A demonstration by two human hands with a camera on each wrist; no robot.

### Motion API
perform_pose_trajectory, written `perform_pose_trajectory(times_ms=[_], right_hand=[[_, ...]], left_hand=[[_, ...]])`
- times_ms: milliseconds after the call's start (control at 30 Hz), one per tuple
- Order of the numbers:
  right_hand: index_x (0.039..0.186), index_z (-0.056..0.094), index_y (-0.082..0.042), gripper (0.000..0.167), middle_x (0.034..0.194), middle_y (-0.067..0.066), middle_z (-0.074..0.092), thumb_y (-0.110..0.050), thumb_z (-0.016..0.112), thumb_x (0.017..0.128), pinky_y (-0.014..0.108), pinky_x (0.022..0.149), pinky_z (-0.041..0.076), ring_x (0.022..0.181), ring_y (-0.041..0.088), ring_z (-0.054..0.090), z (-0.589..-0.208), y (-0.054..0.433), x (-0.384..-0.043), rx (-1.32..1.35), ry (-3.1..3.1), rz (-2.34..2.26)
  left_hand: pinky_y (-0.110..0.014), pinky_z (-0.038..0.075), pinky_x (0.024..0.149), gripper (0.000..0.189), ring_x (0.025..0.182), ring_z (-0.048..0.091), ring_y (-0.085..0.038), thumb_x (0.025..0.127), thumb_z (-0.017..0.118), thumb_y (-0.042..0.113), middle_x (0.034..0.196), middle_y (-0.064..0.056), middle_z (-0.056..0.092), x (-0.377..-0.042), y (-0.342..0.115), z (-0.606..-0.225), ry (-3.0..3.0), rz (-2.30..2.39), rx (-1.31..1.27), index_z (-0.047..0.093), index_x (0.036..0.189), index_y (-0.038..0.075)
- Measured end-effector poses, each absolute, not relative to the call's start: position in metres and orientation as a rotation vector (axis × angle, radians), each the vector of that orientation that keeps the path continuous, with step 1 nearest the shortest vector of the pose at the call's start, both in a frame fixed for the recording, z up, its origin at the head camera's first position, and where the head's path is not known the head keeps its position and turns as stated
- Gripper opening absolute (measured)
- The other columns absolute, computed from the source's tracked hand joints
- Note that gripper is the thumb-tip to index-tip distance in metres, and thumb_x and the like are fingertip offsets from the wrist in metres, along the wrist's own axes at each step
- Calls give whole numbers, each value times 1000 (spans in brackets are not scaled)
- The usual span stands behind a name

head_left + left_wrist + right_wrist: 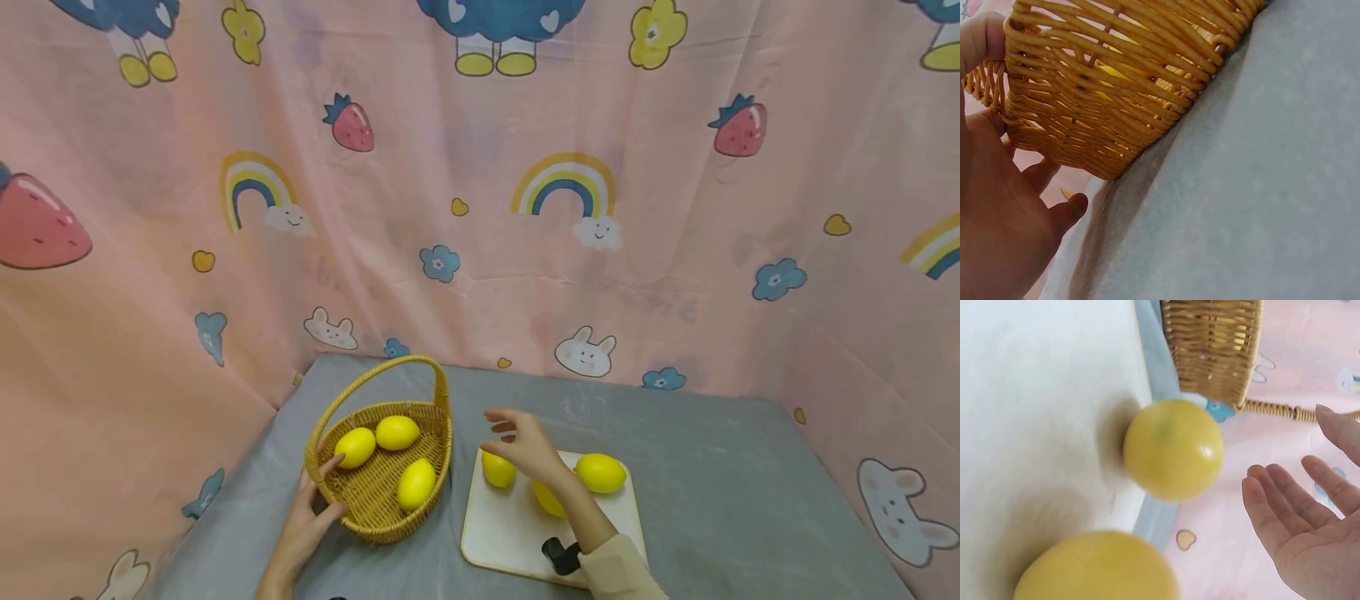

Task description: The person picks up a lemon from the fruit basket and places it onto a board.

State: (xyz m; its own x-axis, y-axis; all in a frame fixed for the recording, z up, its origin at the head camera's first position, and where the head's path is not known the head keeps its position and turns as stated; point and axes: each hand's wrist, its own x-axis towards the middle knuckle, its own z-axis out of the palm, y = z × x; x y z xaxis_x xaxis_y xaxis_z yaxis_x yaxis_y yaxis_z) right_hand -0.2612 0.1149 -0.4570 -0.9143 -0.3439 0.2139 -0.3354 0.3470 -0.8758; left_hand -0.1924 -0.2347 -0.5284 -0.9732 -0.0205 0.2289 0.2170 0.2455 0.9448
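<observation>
My left hand (300,533) grips the near left rim of a woven wicker basket (367,512), its fingers at the edge by the handle. The left wrist view shows the basket's side (1110,94) close up, with the hand (1010,206) at its rim. Inside the basket lie three yellow lemons, one at the left (356,447), one behind (397,432) and one at the right (416,485). My right hand (528,446) is held over a white board, fingers loosely bent and holding nothing. Beneath it sits a lemon (498,472), seen apart from the fingers in the right wrist view.
The white board (495,533) also bears a lemon (600,473) at its back right and another (547,497) partly hidden by the right forearm. A black object (558,556) shows at the right wrist. Grey cloth (712,500) covers the table, and a printed curtain (480,317) stands behind.
</observation>
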Motion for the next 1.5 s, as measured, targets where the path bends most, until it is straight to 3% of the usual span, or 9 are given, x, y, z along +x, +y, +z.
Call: perform_pose_trajectory(times_ms=[300,767,967,1100,1200,1300,1500], right_hand=[[129,60,7,43,126,25,62,-5,72,89,56,93,48,110,45,60,-454,93,-259,-806,2520,-1624],[126,63,4,36,124,17,65,0,68,91,52,97,46,115,39,58,-445,53,-252,-1020,2391,-1381],[119,69,-1,30,108,14,71,2,70,88,30,82,53,101,27,66,-447,40,-249,-1085,2436,-1250],[113,73,-3,27,107,6,72,5,68,88,29,92,49,110,21,62,-449,35,-249,-1152,2454,-1159],[108,76,-5,27,112,1,72,9,65,87,37,104,42,127,26,53,-449,31,-249,-1192,2481,-1083],[108,77,-6,33,115,-1,71,12,61,85,41,107,40,135,33,45,-449,27,-249,-1208,2504,-1024],[114,73,-1,38,118,6,70,14,59,82,32,98,46,123,24,56,-451,17,-248,-1263,2518,-956]], left_hand=[[-68,11,108,68,148,2,-41,79,69,-7,165,-18,5,-193,-233,-528,-2318,-1816,-196,49,143,2],[-68,12,108,67,148,2,-42,80,68,-6,165,-18,4,-192,-233,-528,-2319,-1825,-177,49,144,3],[-68,12,108,67,147,2,-42,80,68,-6,165,-18,4,-192,-235,-529,-2323,-1816,-180,49,144,3],[-68,10,108,67,147,1,-42,80,68,-6,165,-18,4,-191,-235,-529,-2322,-1822,-173,49,144,3],[-68,10,108,67,148,1,-42,80,68,-6,164,-19,4,-191,-235,-529,-2320,-1822,-169,49,144,3],[-69,9,108,67,147,2,-42,79,68,-6,164,-19,5,-192,-235,-529,-2315,-1816,-175,50,143,3],[-68,9,108,67,147,2,-42,79,68,-7,164,-18,6,-191,-236,-530,-2301,-1809,-198,50,142,1]])
